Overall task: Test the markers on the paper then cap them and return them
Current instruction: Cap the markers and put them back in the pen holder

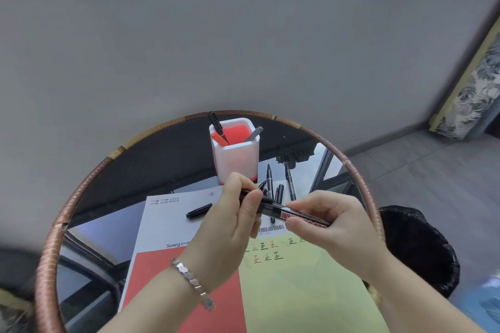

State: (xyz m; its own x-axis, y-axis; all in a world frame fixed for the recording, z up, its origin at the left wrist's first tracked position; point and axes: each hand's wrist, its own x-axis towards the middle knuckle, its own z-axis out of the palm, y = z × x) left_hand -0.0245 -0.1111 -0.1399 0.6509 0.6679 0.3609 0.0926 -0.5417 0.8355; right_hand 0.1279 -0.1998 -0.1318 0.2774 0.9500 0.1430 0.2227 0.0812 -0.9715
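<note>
Above the paper [167, 222] both my hands hold one black whiteboard marker [281, 209] with a red label. My left hand [235, 216] grips its cap end between fingers and thumb. My right hand [327, 222] pinches the barrel. The paper has a white top, a red patch and a yellow-green patch with several small written marks [266, 251]. A black pen [198, 211] lies on the paper's white part. Behind stands a white and red pen holder [235, 154] with three pens in it.
Several black pens [278, 184] lie on the round glass table [135, 165] right of the holder. The table has a wrapped rattan rim [70, 203]. A black bin [416, 246] stands at the right, a grey wall close behind.
</note>
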